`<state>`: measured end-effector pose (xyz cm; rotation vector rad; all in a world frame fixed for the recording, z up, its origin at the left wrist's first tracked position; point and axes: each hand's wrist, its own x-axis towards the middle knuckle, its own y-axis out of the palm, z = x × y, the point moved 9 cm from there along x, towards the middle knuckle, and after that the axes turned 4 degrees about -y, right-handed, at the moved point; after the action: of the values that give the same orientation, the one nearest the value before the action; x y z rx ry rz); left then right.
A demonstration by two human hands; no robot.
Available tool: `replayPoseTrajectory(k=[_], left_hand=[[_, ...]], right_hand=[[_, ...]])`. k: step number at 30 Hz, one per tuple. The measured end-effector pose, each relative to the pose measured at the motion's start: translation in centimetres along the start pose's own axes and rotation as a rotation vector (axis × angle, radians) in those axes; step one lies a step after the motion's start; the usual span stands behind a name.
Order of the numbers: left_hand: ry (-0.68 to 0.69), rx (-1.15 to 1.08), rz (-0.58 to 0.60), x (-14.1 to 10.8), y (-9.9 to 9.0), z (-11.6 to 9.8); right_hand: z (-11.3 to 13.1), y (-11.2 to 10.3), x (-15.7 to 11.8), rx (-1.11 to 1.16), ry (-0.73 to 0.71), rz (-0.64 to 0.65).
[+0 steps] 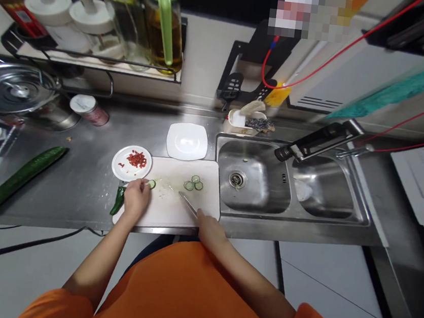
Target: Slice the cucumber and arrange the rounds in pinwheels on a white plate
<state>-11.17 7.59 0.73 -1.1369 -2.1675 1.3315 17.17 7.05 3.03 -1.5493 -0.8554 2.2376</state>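
Note:
My left hand (pixel 136 200) is over the left part of the white cutting board (pixel 167 215), fingers pinched on a pale cucumber slice (pixel 151 184). Beside that hand, at the board's left edge, lies a dark green vegetable piece (pixel 117 202), partly hidden. In my right hand (pixel 210 230) is the handle of a knife (pixel 189 204); its blade points up and left, low over the board's middle. Several thin cucumber slices (pixel 193 183) lie grouped beyond the blade. Wet bits are scattered between the hands.
A white plate (pixel 116 165) with chopped red pieces (pixel 137 159) touches the board's upper left. Behind the board sits a white square plate (pixel 187 142). A double sink (pixel 252 204) adjoins on the right. Far left are a long cucumber (pixel 22 178) and a lidded pot (pixel 54 115).

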Motion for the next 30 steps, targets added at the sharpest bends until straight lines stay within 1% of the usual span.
replayPoseTrajectory(k=[1,3,6,8,10,11,13,15,21,27,30], left_hand=[[0.025,-0.015,0.005,0.0,0.2,-0.7],[0.080,-0.073,0.071,0.1,1.2,-2.6],[0.198,-0.134,0.284,-0.1,4.0,-6.8],[0.250,-0.105,0.414,-0.2,6.1,-9.3],[0.274,-0.040,0.534,-0.5,8.0,-11.1],[0.269,-0.007,0.573,-0.5,8.7,-11.6],[0.234,0.040,0.615,-0.4,9.7,-12.0],[0.193,0.068,0.622,-0.4,10.0,-12.1],[0.143,0.107,0.630,-0.6,10.3,-11.9],[0.161,0.071,0.618,-0.9,10.5,-12.3],[0.147,0.019,0.619,-0.9,10.2,-12.3]], right_hand=[[0.1,0.0,0.0,-0.004,-0.010,-0.002],[0.2,-0.1,-0.1,-0.009,-0.024,-0.005],[0.2,0.0,0.0,-0.015,-0.022,0.007],[0.2,0.1,0.0,-0.030,-0.021,0.011],[0.3,0.1,0.1,-0.043,-0.026,0.004],[0.3,0.1,0.1,-0.046,-0.027,-0.001],[0.3,0.2,0.1,-0.046,-0.032,-0.009],[0.4,0.2,0.1,-0.042,-0.036,-0.015],[0.4,-0.1,-0.1,-0.031,-0.032,-0.027],[0.2,0.4,0.3,-0.027,-0.042,-0.015],[0.1,0.4,0.5,-0.034,-0.047,-0.024]])
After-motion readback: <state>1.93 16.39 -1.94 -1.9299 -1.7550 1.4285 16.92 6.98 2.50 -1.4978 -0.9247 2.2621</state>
